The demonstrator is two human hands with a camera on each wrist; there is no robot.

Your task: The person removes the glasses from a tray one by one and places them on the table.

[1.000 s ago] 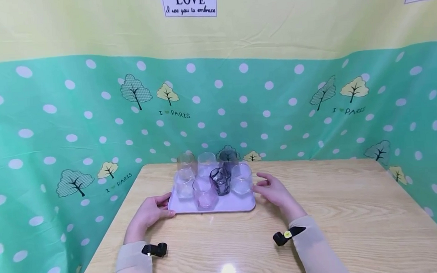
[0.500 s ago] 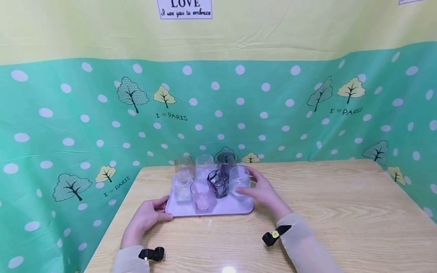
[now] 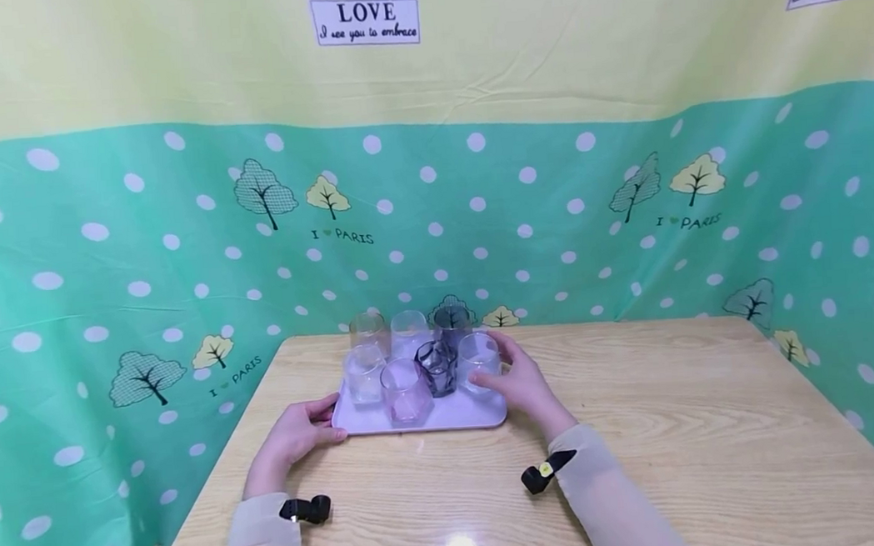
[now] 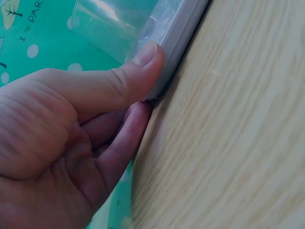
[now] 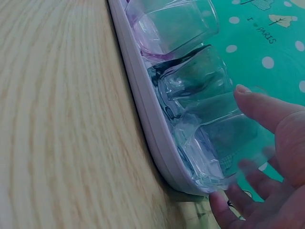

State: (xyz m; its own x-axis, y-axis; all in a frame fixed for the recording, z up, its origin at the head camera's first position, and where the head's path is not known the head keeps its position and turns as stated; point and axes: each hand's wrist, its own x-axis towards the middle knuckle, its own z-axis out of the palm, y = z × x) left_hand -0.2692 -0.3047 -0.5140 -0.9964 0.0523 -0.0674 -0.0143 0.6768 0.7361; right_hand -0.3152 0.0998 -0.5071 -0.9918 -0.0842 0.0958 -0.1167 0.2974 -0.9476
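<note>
A pale lilac tray (image 3: 464,415) lies on the wooden table with several drinking glasses upright on it. My left hand (image 3: 293,436) grips its left front corner, thumb (image 4: 150,55) on the rim and fingers low against the side. At the tray's right end stands a clear glass (image 3: 478,356); my right hand (image 3: 525,384) holds it, thumb in front and fingers round the far side. The right wrist view shows the thumb (image 5: 255,102) at this glass's wall and blurred fingers near its base. Beside it are a dark grey glass (image 3: 437,371) and a pink-tinted glass (image 3: 405,396).
Another clear glass (image 3: 364,378) stands at the tray's left. Behind are an amber glass (image 3: 368,331), a clear one and a smoky glass (image 3: 452,320). The wooden table (image 3: 679,425) extends right, and a green dotted curtain (image 3: 432,198) hangs along its back.
My right hand has moved left from beside the tray and closed round the right-hand clear glass. My left hand stays at the tray corner. The head view has shifted slightly.
</note>
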